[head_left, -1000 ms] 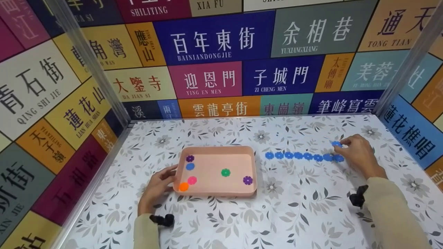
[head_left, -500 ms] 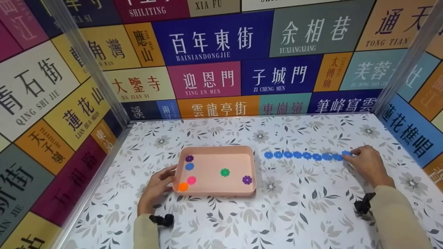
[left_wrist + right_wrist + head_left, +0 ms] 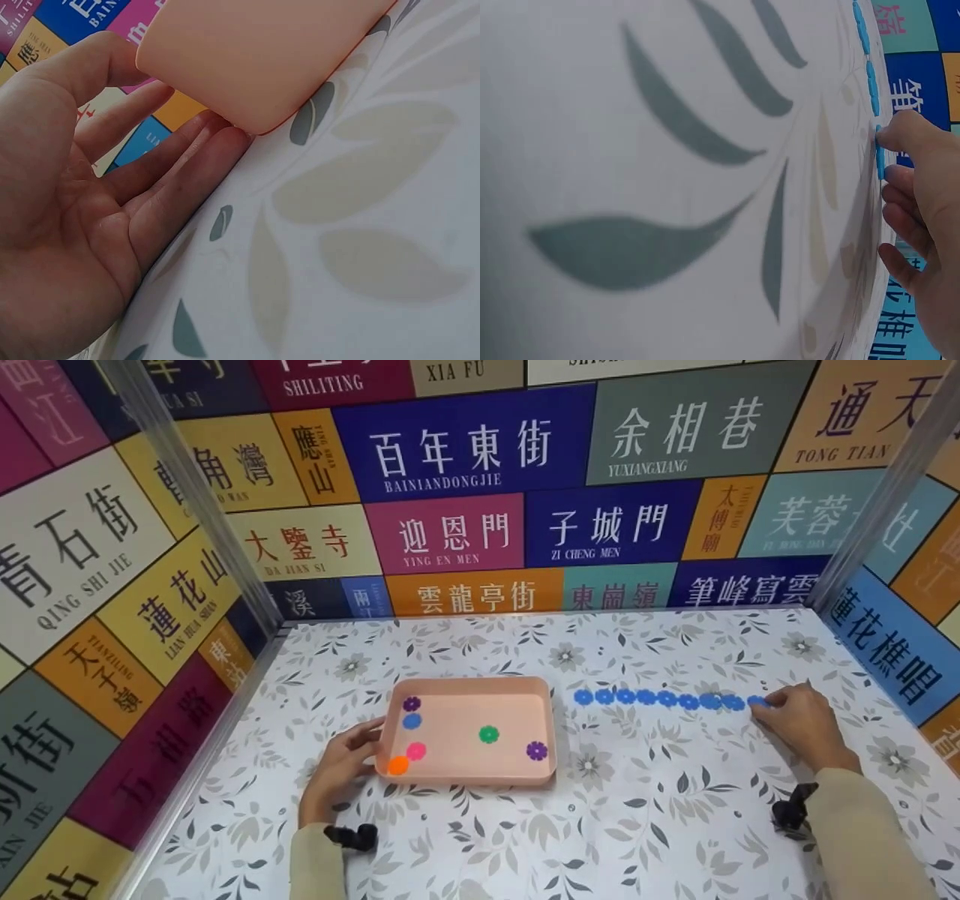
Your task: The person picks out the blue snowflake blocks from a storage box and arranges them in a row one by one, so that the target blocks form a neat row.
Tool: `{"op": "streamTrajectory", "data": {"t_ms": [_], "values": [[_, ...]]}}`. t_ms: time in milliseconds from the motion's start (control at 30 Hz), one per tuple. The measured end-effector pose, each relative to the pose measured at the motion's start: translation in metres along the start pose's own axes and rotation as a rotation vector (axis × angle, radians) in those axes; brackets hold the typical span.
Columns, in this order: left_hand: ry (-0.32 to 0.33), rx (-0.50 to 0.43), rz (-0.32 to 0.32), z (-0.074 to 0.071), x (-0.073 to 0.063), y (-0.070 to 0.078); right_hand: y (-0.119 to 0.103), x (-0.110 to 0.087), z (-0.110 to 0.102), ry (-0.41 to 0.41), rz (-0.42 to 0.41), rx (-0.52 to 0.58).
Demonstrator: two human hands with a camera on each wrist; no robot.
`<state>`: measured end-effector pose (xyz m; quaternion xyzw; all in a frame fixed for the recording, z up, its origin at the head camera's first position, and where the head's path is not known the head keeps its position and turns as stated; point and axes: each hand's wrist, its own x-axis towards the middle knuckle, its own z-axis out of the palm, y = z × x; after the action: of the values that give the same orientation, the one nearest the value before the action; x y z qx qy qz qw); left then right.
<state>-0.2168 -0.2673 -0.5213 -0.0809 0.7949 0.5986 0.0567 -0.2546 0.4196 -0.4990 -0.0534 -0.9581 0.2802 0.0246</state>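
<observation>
Far right in the head view, my right hand (image 3: 804, 724) pinches a blue snowflake disc (image 3: 756, 702) at the right end of a row. That row of blue snowflake discs (image 3: 646, 697) runs left across the table, nearly straight. In the right wrist view, thumb and fingertips meet at the blue disc (image 3: 880, 154), which lies flat on the table. My left hand (image 3: 339, 769) touches the left side of a pink tray (image 3: 465, 781). The left wrist view has its relaxed fingers (image 3: 187, 161) resting against the tray's outer wall, palm visible.
Inside the tray are several loose discs: a green disc (image 3: 489, 734), a blue one, a pink one, an orange disc (image 3: 397, 766) and two purple ones. A leaf-patterned cloth (image 3: 615, 840) covers the table. Walls of coloured sign panels (image 3: 465, 442) enclose the back and sides.
My right hand has lowered a blue disc from above the row to its right end, then slid it slightly right and down. The left hand and tray have stayed still.
</observation>
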Motion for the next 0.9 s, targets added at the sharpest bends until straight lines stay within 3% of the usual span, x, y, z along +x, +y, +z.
{"op": "streamTrajectory", "data": {"t_ms": [200, 600, 900], "values": [[0.008, 0.012, -0.009, -0.001, 0.000, 0.000, -0.002, 0.003, -0.001, -0.032, 0.001, 0.006], [-0.006, -0.005, -0.024, -0.002, -0.001, 0.001, -0.001, 0.004, 0.004, -0.018, -0.006, 0.021], [-0.002, -0.002, 0.014, -0.001, -0.001, 0.001, -0.021, 0.003, 0.005, 0.042, 0.072, 0.208]]}}
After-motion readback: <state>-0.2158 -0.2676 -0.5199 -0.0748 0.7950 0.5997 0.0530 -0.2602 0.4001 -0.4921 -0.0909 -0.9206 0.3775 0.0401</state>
